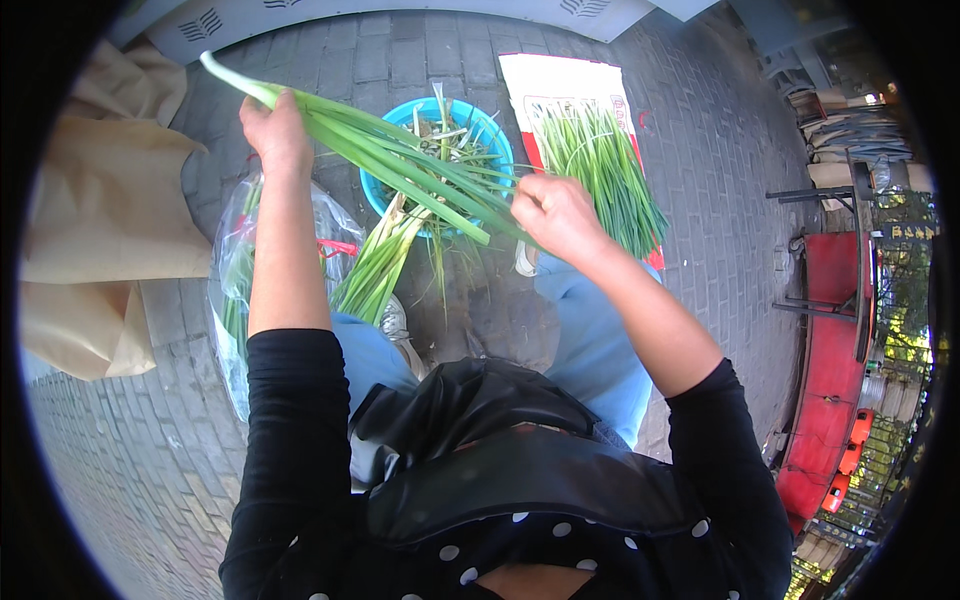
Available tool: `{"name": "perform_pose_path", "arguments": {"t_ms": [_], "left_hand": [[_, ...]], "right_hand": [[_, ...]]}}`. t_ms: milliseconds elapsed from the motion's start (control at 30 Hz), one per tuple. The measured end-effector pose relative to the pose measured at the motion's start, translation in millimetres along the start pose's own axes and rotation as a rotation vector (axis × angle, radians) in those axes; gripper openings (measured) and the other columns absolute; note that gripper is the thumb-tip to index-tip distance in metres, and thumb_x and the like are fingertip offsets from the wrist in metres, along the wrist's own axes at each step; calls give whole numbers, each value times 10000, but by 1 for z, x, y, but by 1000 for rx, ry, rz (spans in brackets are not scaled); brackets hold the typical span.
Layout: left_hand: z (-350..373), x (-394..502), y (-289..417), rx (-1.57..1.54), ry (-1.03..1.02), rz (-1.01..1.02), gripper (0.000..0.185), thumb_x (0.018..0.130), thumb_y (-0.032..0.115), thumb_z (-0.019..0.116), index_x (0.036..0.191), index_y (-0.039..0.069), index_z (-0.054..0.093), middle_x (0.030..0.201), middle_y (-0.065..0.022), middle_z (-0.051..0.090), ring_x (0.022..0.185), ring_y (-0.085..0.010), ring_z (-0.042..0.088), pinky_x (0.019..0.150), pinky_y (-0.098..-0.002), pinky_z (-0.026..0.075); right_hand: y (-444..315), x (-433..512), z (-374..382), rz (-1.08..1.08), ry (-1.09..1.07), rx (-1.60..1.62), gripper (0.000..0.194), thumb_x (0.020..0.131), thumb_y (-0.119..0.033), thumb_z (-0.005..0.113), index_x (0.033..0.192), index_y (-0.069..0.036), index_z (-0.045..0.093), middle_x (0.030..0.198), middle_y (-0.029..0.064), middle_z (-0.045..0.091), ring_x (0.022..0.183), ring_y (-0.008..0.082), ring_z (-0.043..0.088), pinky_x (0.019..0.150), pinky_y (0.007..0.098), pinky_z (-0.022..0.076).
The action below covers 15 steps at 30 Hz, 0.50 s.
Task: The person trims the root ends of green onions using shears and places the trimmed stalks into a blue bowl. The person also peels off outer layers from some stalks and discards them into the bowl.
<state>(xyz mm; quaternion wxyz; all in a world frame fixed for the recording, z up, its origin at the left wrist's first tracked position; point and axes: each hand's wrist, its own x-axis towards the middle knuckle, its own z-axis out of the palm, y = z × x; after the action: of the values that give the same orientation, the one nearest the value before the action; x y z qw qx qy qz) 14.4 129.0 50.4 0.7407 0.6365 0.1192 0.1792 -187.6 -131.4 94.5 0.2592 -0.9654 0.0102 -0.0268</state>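
Note:
My left hand (279,131) grips a large green onion (375,150) just above its white stem, which points up and to the left. Its long green leaves stretch across toward my right hand (555,217), whose fingers are curled in at the leaf tips and seem to pinch them. Below the leaves stands a blue plastic basin (373,176) with trimmed roots and withered leaf scraps (457,142) in it. More green onions (382,259) lean against the basin's near side by my shoe. To the right, a bunch of green onions (600,172) lies on a white and red sack (559,75).
A clear plastic bag (229,300) with greens and a red tie stands by my left leg. Beige sheeting (112,202) hangs at the left. A grey metal cabinet (405,6) borders the far side of the brick paving (720,247). A red panel (829,360) runs along the right.

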Motion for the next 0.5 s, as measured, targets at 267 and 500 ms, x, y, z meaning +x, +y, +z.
{"name": "perform_pose_path", "arguments": {"t_ms": [267,500], "left_hand": [[-39,32,-13,-60,250,34,492,833,-35,544,1268,-35,315,1172,-171,498,996,-253,561,850,-351,474],[-48,28,-3,-101,173,-55,542,861,-22,532,1327,-37,256,1178,-176,507,993,-254,570,829,-355,483]], "right_hand": [[32,57,7,478,454,1094,196,807,-171,568,788,-7,674,615,-8,557,553,98,478,542,256,408],[64,92,40,-156,337,-157,285,894,-221,568,1089,-20,622,883,37,646,834,139,589,776,267,458]]}}
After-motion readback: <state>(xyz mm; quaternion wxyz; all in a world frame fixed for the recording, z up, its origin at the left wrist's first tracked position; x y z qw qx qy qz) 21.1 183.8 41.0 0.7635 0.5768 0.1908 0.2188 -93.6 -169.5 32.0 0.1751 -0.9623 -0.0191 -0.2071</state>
